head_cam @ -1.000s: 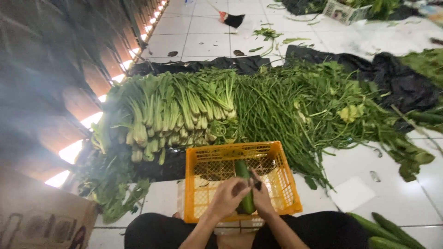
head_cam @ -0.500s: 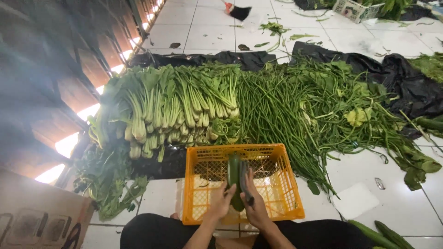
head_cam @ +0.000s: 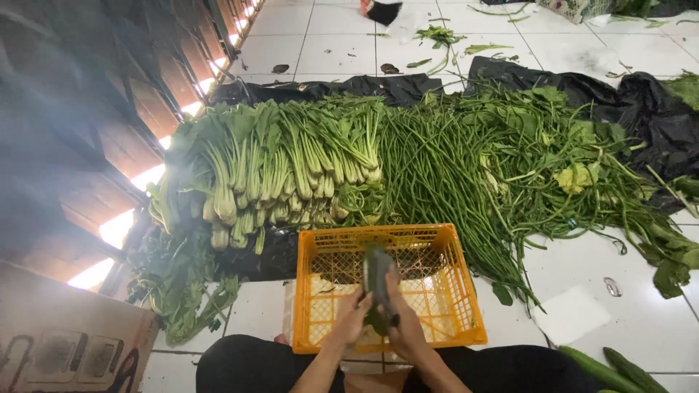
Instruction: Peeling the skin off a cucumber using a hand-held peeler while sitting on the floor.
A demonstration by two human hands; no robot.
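A dark green cucumber (head_cam: pixel 376 273) stands upright over an orange plastic crate (head_cam: pixel 459 291), gripped by both hands. My left hand (head_cam: pixel 352 320) wraps its lower left side. My right hand (head_cam: pixel 405 324) holds its right side, fingers reaching up along it. The crate sits on the tiled floor just in front of my dark-trousered knees (head_cam: pixel 240 364) and looks empty apart from scraps.
Piles of leafy greens (head_cam: pixel 269 164), long beans (head_cam: pixel 437 167) and loose leafy stems (head_cam: pixel 575 167) lie on black sheeting (head_cam: pixel 320 89) beyond the crate. More cucumbers (head_cam: pixel 604 367) lie at lower right. A cardboard box (head_cam: pixel 65 342) is at lower left, slatted shutters (head_cam: pixel 109 109) along the left.
The cucumber has been raised more upright between my hands over the crate. My view has shifted slightly closer.
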